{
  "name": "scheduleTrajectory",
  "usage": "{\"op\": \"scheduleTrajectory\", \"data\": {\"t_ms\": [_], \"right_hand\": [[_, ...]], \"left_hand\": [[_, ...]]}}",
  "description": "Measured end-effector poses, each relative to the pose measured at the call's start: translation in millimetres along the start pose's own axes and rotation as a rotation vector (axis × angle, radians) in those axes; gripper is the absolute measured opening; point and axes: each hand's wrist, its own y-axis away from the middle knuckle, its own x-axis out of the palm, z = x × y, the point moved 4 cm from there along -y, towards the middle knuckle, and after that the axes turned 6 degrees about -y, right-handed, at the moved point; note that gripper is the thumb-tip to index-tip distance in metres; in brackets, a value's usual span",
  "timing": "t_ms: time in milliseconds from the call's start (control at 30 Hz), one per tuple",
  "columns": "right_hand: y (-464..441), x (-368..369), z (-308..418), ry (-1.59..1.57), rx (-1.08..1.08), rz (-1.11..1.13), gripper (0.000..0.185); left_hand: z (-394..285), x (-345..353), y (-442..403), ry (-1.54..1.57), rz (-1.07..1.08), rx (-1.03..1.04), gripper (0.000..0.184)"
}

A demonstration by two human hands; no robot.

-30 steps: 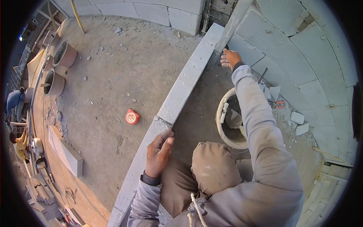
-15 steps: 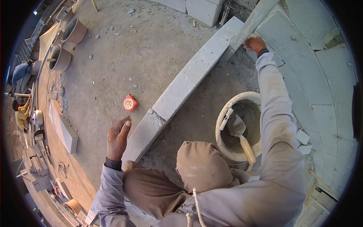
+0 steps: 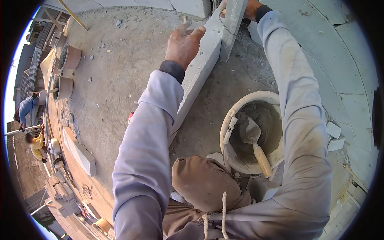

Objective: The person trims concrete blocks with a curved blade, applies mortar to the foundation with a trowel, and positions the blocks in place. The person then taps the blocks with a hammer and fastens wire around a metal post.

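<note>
A long, flat, pale grey bar [image 3: 232, 34] stands at the far part of a low row of white blocks [image 3: 206, 52]. My right hand [image 3: 251, 9] is at the bar's upper end, closed round it, with fingertips showing on the left side. Thin string or wire hangs from the bar near those fingertips. My left hand [image 3: 184, 45] reaches over the row's left edge with fingers apart and nothing in them; whether it touches the blocks I cannot tell. Between my arms stands a round bucket [image 3: 227, 150] of grey mortar, a wooden-handled trowel [image 3: 260, 154] resting in it.
A pale block wall [image 3: 340, 72] curves along the right, with small block offcuts [image 3: 335, 136] by it. A red tape measure [image 3: 131, 116] is mostly hidden by my left sleeve. More buckets [image 3: 64, 88] and two people [image 3: 30, 108] are at far left.
My left hand has moved forward and right, from beside the tape measure to the block row. My right hand has moved up to the bar, which now stands at a steeper angle.
</note>
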Motion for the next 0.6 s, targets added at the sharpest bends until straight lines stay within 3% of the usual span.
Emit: {"op": "scheduleTrajectory", "data": {"t_ms": [133, 267, 600], "right_hand": [[1, 8, 0, -0.103, 0.020, -0.029, 0.019], [1, 10, -7, -0.213, 0.013, -0.048, 0.017], [26, 8, -21, -0.275, 0.063, -0.169, 0.031]], "left_hand": [[-13, 41, -28, -0.031, 0.079, 0.085, 0.055], [-38, 47, -21, 0.275, 0.202, -0.040, 0.036], [-24, 49, -33, 0.463, 0.174, -0.141, 0.031]]}}
